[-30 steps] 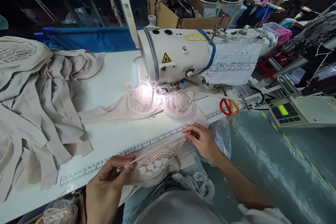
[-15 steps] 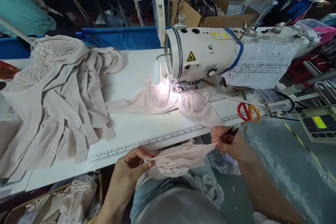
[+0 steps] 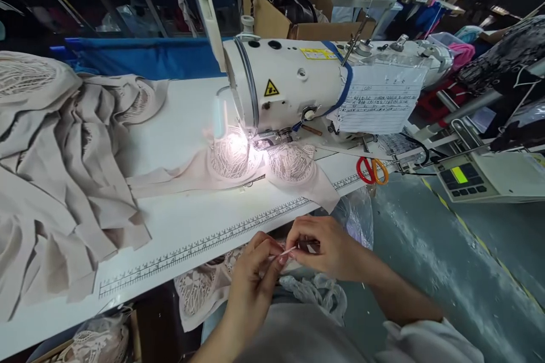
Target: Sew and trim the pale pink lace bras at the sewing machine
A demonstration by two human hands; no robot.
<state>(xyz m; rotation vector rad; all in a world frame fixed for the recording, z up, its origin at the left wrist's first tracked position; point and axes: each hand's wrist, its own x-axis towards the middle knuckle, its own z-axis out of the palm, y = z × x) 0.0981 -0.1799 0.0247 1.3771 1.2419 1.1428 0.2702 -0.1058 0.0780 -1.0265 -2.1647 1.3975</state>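
My left hand pinches the edge of a beige lace bra piece that hangs below the table's front edge over my lap. My right hand is closed close beside it, gripping a small dark thread snipper and touching the same strap end. A second beige lace bra lies under the presser foot of the white sewing machine, lit by its lamp.
A heap of beige garments covers the table's left. Red and orange scissors lie at the right by the printed ruler strip. A control panel sits far right. A box of lace pieces stands below left.
My hands have come together, bunching the lace piece that was stretched between them. The piece now hangs lower, over my lap.
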